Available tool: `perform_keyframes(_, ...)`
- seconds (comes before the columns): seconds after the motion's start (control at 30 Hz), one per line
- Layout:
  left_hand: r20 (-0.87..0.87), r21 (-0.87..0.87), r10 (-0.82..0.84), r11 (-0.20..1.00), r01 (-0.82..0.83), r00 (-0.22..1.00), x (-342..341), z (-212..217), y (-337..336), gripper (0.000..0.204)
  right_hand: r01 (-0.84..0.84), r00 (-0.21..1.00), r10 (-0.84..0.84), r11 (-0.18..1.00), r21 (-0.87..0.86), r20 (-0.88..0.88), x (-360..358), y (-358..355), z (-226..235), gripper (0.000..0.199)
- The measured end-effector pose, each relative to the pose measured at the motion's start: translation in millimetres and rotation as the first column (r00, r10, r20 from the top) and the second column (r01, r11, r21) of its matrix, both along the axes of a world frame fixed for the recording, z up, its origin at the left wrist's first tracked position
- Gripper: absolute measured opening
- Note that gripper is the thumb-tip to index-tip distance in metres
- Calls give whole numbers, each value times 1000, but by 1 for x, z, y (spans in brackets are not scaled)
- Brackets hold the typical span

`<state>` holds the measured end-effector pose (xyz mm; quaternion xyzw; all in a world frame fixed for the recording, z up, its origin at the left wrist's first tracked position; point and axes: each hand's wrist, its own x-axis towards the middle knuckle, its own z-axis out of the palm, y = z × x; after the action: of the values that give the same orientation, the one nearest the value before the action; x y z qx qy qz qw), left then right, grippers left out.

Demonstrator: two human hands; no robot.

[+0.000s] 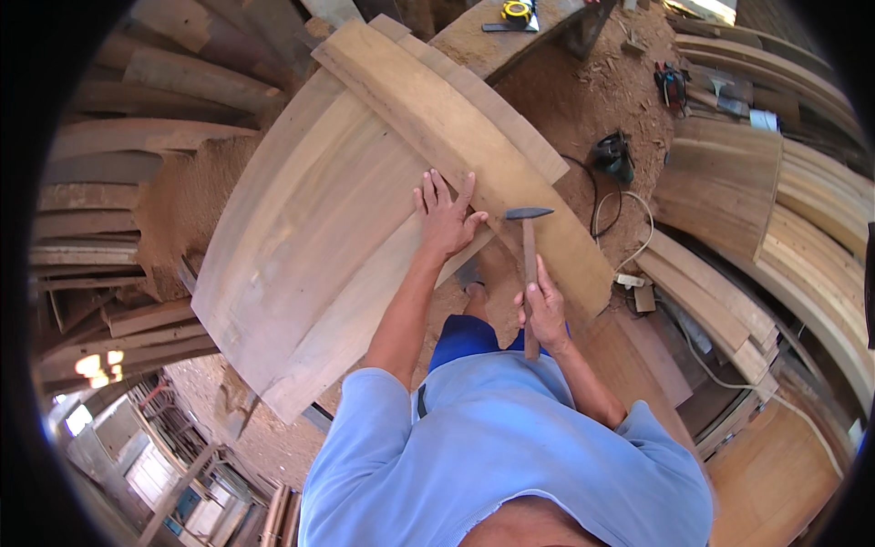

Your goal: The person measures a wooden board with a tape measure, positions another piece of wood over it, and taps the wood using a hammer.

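Note:
My right hand [545, 314] grips the wooden handle of a hammer [530, 242], whose dark head points up and lies over a long plank [474, 123]. My left hand [445, 214] rests with fingers spread on a wide wooden panel [310, 210], its fingertips at the plank's near edge. The panel looks made of several boards side by side. The plank runs slantwise across the panel's right side, from the far end down toward my right hand.
Behind the panel, a yellow tape measure [516, 12] lies on a wooden bench [456, 41]. A dark power tool [612, 157] with a cord sits on the sawdust-covered floor [547, 100]. Stacked boards [766, 273] line the right, and more timber [100, 223] lies at left.

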<state>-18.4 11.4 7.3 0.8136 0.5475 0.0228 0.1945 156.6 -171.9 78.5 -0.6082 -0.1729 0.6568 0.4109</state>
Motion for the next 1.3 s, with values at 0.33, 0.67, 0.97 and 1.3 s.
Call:
perform_keyframes(0.33, 10, 60, 3, 998, -4, 1000, -5, -13, -6, 78, 88, 984, -99, 993, 84, 150, -10, -9, 2, 60)
perform_keyframes(0.67, 41, 105, -3, 994, -1, 999, -4, -15, 1, 78, -85, 975, 69, 994, 68, 209, -1, 0, 2, 58)
perform_keyframes(0.97, 27, 88, 3, 996, -5, 1000, -5, -13, -3, 78, -432, 541, 91, 883, 183, 836, 7, 6, 18, 66)
perform_keyframes(1.3, 3, 86, 4, 996, -4, 1000, -2, -16, -1, 80, -370, 564, 40, 905, 209, 825, 2, 9, 29, 64)
